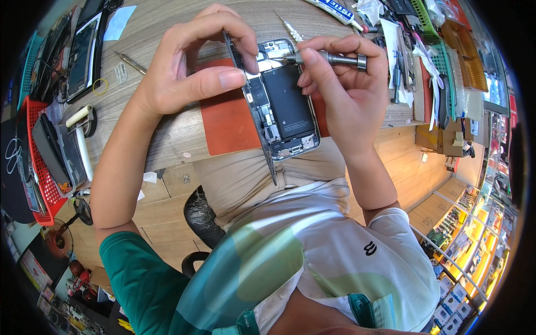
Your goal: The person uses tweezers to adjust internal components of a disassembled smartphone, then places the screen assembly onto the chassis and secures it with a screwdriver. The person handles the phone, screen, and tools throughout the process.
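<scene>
An opened smartphone (270, 116) sits at the table's front edge, its black battery (287, 106) and circuit board exposed. Its screen panel (254, 111) is lifted nearly upright along the left side. My left hand (187, 72) grips the top of that panel, thumb on the near side and fingers curled over it. In my right hand (357, 92) is a grey metal screwdriver (335, 58), held lengthwise between thumb and fingers. Its thin tip points left at the phone's upper inside; whether it touches a screw cannot be made out. Under the phone lies an orange-red mat (226, 125).
Beyond the phone lie a white-handled pointed tool (289, 27) and a glue tube (335, 10). A metal pen-like tool (129, 61) rests left of my hand. Red (42, 162) and green (450, 78) baskets, with clutter, flank the table.
</scene>
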Tool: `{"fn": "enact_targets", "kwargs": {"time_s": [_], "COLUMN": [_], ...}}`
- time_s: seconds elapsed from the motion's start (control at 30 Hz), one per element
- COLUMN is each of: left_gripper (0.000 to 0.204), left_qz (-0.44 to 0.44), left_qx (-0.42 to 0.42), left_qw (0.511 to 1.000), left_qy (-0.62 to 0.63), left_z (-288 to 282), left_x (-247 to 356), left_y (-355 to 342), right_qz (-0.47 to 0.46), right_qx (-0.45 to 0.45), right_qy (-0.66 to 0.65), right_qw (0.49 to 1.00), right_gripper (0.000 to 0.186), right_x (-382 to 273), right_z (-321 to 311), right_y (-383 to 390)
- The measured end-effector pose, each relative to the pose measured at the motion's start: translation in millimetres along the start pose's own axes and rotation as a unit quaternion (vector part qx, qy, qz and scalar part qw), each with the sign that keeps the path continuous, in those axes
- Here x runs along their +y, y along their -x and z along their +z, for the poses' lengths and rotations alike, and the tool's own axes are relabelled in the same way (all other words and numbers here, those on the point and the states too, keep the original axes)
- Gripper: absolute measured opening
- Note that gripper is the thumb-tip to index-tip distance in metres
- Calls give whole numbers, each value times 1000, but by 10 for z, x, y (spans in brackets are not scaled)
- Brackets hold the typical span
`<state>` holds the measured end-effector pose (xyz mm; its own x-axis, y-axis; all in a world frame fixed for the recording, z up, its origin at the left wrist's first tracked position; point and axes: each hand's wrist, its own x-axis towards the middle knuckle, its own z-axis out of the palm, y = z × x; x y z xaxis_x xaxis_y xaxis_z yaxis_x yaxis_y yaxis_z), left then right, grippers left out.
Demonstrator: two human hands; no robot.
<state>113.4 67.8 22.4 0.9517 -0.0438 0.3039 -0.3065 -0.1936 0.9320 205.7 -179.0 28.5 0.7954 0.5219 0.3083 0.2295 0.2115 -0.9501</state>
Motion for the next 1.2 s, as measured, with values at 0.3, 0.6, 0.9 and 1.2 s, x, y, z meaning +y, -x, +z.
{"fn": "enact_targets", "kwargs": {"time_s": [0.3,0.6,0.9,1.2], "left_gripper": [66,66,65,62], "left_qz": [11,10,15,32], "left_qx": [-1,-5,-6,-20], "left_qw": [1000,1000,1000,999], "left_qy": [-2,-10,-14,5], "left_z": [1,-14,-12,-21], "left_x": [-32,-13,-14,-39], "left_y": [-2,-3,-3,-18], "right_qz": [-71,-72,-68,-27], "right_qx": [-5,-16,-19,-51], "right_qy": [34,46,48,143], "right_qw": [997,996,996,988], "right_gripper": [41,40,38,31], "right_x": [47,48,35,-205], "right_z": [7,-3,4,43], "right_y": [55,50,45,-102]}}
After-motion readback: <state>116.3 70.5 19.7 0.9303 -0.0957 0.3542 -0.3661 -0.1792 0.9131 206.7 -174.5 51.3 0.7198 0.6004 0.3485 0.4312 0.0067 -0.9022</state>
